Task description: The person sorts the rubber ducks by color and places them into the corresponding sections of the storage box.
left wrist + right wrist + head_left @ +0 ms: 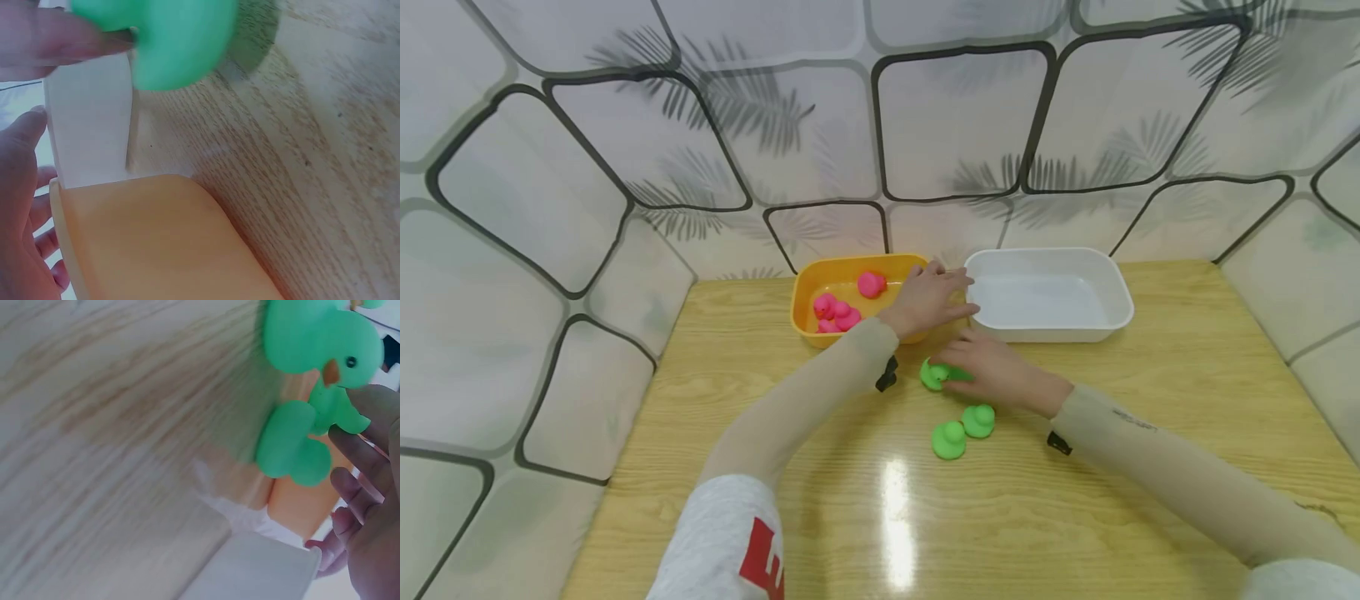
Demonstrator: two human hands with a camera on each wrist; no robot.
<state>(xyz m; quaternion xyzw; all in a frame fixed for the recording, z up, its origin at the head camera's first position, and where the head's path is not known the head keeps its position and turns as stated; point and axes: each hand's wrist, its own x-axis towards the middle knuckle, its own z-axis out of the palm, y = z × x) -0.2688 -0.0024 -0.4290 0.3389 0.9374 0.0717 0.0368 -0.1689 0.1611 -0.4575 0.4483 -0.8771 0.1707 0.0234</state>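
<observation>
My left hand (928,298) reaches across the right end of an orange tray (805,292), its fingers stretched toward a white tray (1048,296) and holding nothing. Several pink rubber ducks (842,315) sit in the orange tray. In front of the trays, the thumb and fingers of my right hand (1000,371) pinch a green rubber duck (959,375), partly covered by the hand. Right beside the fingertips is another green duck (933,375). In the right wrist view, the green duck (337,411) shows at the thumb and fingertips, with a green duck (284,437) close by.
Two more green ducks stand on the wooden table nearer me, one duck (978,421) beside the other duck (950,440). Behind the trays rises a patterned wall (962,125), with side panels (490,333) left and right.
</observation>
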